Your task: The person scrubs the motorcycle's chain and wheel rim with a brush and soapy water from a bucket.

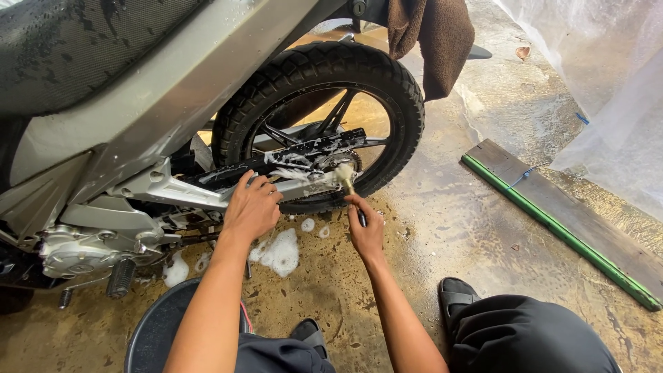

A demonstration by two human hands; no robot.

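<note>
The right hand point(364, 231) is closed around the dark handle of a small brush point(347, 181). The brush's long axis runs up and slightly left from the fingers, and its soapy bristle head sits just beyond the fingertips, against the rear sprocket area of the wheel point(324, 117).

The left hand point(252, 207) lies to the left of the brush. Its fingers are bent over the silver swingarm point(200, 192) and press on it; whether they grip it fully is hard to tell from this angle. The black chain guard point(304, 153), streaked with foam, runs just above both sets of fingers, from the left hand toward the brush head.

The right hand is the nearer one to the sprocket. Foam point(280, 252) lies on the wet floor point(442, 228) below the knuckles, and a dark bucket point(155, 331) sits beneath the left forearm.
</note>
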